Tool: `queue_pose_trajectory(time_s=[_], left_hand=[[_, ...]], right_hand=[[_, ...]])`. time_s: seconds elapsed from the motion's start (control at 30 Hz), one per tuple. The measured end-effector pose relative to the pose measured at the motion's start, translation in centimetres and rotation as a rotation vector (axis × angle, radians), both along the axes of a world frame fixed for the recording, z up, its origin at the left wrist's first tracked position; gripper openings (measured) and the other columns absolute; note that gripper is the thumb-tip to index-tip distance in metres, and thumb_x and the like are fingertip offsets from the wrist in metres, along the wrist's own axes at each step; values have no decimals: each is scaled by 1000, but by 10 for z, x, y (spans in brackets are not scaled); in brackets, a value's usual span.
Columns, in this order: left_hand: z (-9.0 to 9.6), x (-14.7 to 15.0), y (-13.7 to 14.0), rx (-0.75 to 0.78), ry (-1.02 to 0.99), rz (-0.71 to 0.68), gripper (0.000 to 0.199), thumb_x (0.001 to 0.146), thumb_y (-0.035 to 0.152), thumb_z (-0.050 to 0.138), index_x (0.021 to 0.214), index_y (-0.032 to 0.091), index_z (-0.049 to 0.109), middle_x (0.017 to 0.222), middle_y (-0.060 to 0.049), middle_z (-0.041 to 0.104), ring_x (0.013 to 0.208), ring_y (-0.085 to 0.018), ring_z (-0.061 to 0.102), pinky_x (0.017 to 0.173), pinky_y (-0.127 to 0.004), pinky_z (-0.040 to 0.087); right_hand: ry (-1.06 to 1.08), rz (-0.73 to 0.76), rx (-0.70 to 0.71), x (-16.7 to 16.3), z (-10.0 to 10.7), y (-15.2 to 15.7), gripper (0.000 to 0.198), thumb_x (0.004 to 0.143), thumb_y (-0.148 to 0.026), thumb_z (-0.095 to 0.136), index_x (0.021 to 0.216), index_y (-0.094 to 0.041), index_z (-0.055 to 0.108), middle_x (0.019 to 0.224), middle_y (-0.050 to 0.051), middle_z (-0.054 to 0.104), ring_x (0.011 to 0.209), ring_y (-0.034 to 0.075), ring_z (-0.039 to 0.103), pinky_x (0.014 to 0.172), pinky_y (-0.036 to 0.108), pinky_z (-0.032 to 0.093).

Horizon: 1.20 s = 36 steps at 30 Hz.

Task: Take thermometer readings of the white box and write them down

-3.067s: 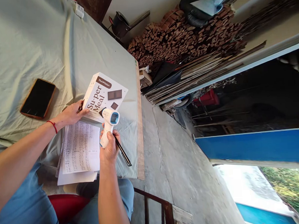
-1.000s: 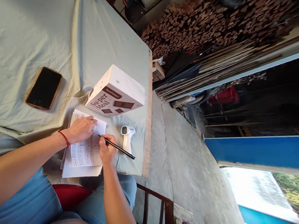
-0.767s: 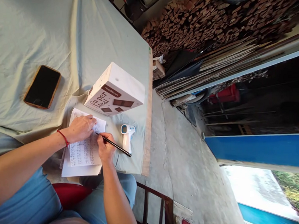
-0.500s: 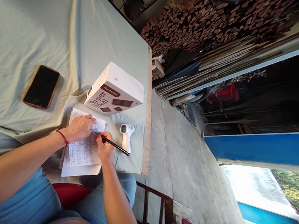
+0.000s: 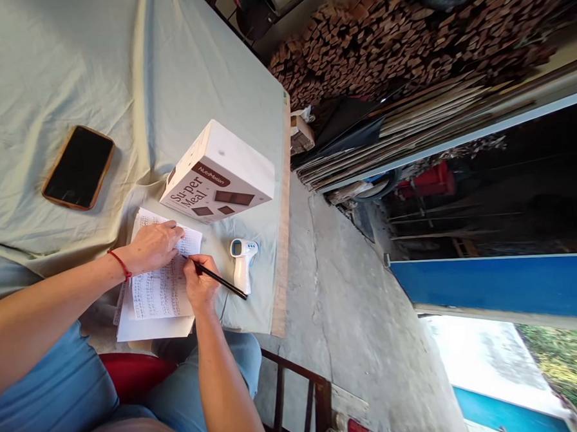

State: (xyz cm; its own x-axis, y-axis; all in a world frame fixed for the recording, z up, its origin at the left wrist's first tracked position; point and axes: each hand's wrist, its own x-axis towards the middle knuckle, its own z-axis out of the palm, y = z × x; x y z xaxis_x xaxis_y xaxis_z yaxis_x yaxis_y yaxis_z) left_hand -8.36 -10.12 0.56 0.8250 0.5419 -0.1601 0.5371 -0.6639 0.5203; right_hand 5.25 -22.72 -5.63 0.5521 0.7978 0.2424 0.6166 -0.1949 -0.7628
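- Head view: your right hand [image 5: 202, 280] is closed around a black pen [image 5: 227, 285], pinching it near the writing end; the tip points in at the sheets just beside your left fingertips, though it is too small to tell whether it touches them.
- Your left hand [image 5: 155, 246] lies palm down on the written sheets [image 5: 157, 297], fingers loosely together, gripping nothing.
- The sheets run from under your left hand back toward your lap and reach sideways to your right wrist; you cannot tell whether their near edge passes the edge of the table.
- Ahead of both hands, the white box [image 5: 223, 171] stands at an angle, its printed side turned your way; only a short gap separates it from your left fingertips.
- Just right of your right hand lies a white handheld thermometer [image 5: 242, 270]; the pen's back end comes right up by its handle, and whether they touch you cannot tell.
- Past the thermometer, a narrow band of cloth [image 5: 203, 72] leads to the bare wooden edge [image 5: 280, 248], with the concrete floor [image 5: 340, 284] beyond, so room is tight on that side.
- Ahead and left of your left hand lies a phone [image 5: 78, 168], well apart from it, with creased cloth between; the cloth spreads widely past the phone and behind the box, giving you the most room.
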Motion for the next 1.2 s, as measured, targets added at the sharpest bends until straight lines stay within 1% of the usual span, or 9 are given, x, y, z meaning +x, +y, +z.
queue_pose_trajectory(time_s=[0.1,0.23,0.37,0.47,0.6,0.77,0.87,1.03,1.2], left_hand=[[-2,0,0,11,-33,8,30,97,19,51,121,10,66,123,-17,70,107,-29,71,85,-40,57],[-7,-1,0,27,-39,8,31,96,20,51,121,10,67,119,-17,70,104,-30,71,82,-39,57],[-12,-2,1,43,-91,8,29,96,20,51,118,12,67,118,-15,71,99,-27,71,79,-37,57],[-14,-2,1,60,-105,7,27,96,21,52,117,13,67,116,-14,71,99,-26,70,78,-34,57],[-10,-2,1,56,-71,9,27,98,21,52,119,13,67,119,-14,71,103,-25,71,80,-33,56],[3,-1,0,15,6,2,31,99,19,53,125,9,66,125,-16,69,110,-30,70,86,-39,57],[7,0,0,-12,36,8,32,100,19,52,128,9,65,129,-17,68,113,-31,70,89,-41,57],[5,-1,0,-1,21,-2,34,99,19,52,128,8,65,126,-17,69,112,-31,70,86,-41,56],[1,-2,0,16,-12,-6,33,99,19,49,125,9,66,123,-17,69,108,-31,70,83,-40,55]], right_hand=[[10,-4,21,0,0,0,27,88,-46,53,81,-22,64,65,-2,61,58,15,54,58,28,50],[1,-15,18,1,0,-1,28,90,-46,52,82,-22,64,68,-1,62,59,15,55,60,29,50],[1,-9,28,1,0,0,27,89,-46,53,82,-22,64,67,-1,62,59,16,55,59,29,50],[0,-8,52,0,0,0,26,88,-46,54,80,-22,63,65,-1,61,57,16,54,58,29,50],[-15,-23,61,0,0,0,27,89,-46,52,81,-22,63,66,-1,61,57,15,54,58,29,50],[-25,-17,40,0,-1,0,28,89,-47,51,80,-22,62,66,-1,61,57,15,53,58,29,49],[-31,-27,40,0,-1,0,28,89,-46,50,80,-22,62,66,-1,61,58,15,54,59,28,49],[-40,-34,35,1,-1,0,28,89,-46,51,80,-22,62,67,-1,62,60,15,55,60,29,50],[-30,-73,46,0,-1,-1,28,90,-46,48,80,-22,61,68,0,61,60,15,55,62,29,51]])
